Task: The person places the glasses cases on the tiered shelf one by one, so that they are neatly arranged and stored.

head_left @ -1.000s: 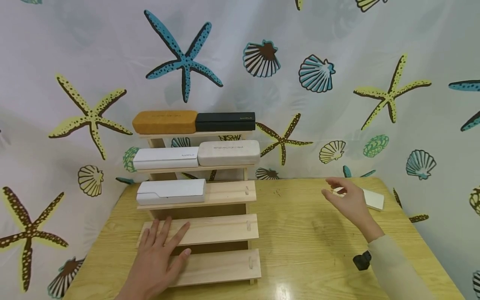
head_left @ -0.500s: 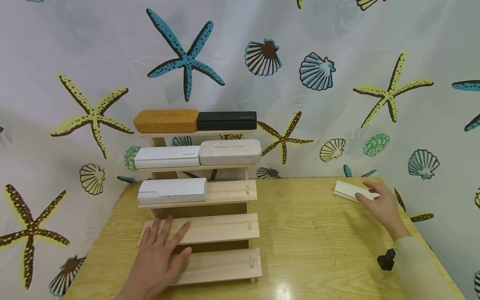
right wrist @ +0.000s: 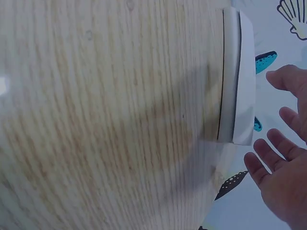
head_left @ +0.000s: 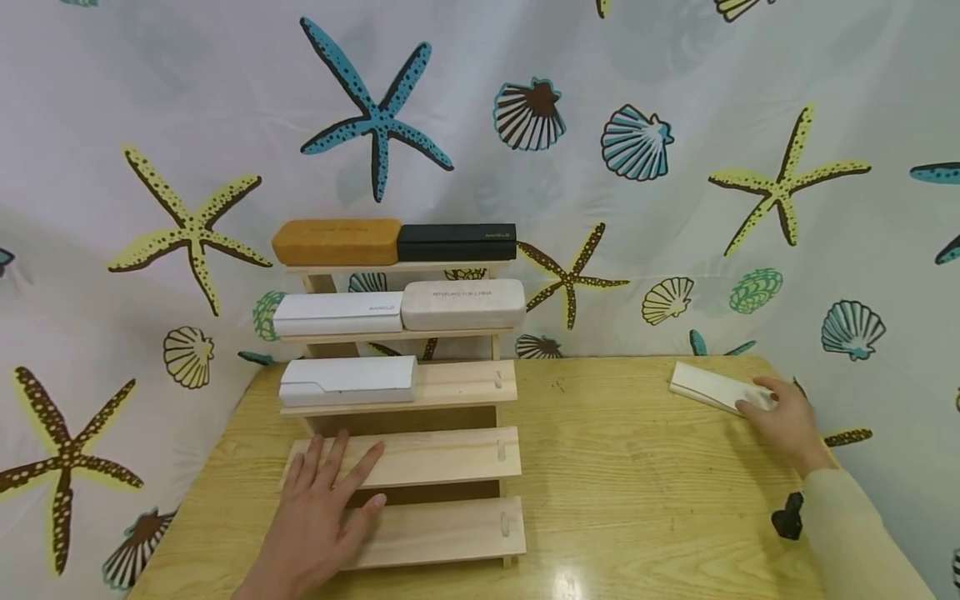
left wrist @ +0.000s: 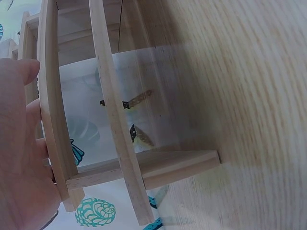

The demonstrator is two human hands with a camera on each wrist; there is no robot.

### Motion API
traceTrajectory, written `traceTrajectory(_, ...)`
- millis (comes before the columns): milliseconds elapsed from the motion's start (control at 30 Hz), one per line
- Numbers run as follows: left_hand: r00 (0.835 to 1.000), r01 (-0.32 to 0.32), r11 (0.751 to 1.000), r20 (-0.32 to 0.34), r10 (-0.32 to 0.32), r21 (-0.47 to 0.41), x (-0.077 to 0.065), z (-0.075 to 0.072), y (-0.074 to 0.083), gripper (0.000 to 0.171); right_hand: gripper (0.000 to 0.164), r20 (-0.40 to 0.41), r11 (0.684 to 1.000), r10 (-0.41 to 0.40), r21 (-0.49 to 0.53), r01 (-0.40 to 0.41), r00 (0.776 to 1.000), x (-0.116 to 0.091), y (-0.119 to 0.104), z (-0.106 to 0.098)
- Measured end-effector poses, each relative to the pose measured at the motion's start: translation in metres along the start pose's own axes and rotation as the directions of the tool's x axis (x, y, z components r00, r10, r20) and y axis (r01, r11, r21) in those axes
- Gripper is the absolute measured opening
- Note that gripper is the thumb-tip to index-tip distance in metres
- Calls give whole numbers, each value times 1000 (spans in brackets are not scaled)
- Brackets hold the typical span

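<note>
My left hand [head_left: 318,508] rests with spread fingers on the second-lowest tier of a wooden tiered rack [head_left: 450,533]. In the left wrist view its fingers lie along the rack's edge [left wrist: 55,115]. My right hand [head_left: 787,429] hovers at the right end of a white glasses case [head_left: 708,387] lying on the table. In the right wrist view the fingers are spread and apart from the case [right wrist: 244,81]. The rack's upper tiers bear an orange case [head_left: 337,243], a black case [head_left: 457,242], a white case [head_left: 339,314], a beige case [head_left: 463,304] and another white case [head_left: 348,381].
A wooden table [head_left: 600,475] lies under everything, bounded by a patterned cloth [head_left: 585,50] at the back and sides. A black device [head_left: 787,518] sits at my right wrist.
My right hand has moved to the right, uncovering the left part of the white case, then lower toward its right end. The left hand stays on the rack.
</note>
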State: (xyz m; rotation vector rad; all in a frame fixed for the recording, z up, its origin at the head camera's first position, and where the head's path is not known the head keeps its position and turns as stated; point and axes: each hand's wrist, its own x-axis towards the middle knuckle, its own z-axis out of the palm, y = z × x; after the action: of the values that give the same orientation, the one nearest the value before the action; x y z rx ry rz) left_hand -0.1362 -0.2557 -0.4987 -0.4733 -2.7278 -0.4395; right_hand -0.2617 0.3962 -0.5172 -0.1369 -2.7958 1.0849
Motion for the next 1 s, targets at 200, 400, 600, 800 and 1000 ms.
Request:
traceTrajectory(200, 1000, 7, 1000, 8, -7, -9, 0, 0, 1, 61, 74, 38, 998, 57, -23, -56, 998, 8, 17, -1)
traceTrajectory(400, 1000, 8, 1000, 9, -8, -1, 0, -2, 2, 60, 80, 55, 996, 86, -41, -84, 995, 13, 27, 2)
traceTrajectory(600, 1000, 1, 1000, 0, -1, 6, 0, -1, 3, 60, 83, 73, 989, 129, -81, -123, 989, 15, 30, 2)
traceTrajectory(800, 1000, 4, 1000, 4, -4, 2, 0, -1, 3, 60, 86, 92, 981, 159, -129, -147, 983, 19, 28, 1)
traceTrajectory(1000, 1000, 11, 1000, 16, -11, 1, -1, -2, 3, 61, 85, 89, 980, 158, -136, -145, 983, 20, 29, 4)
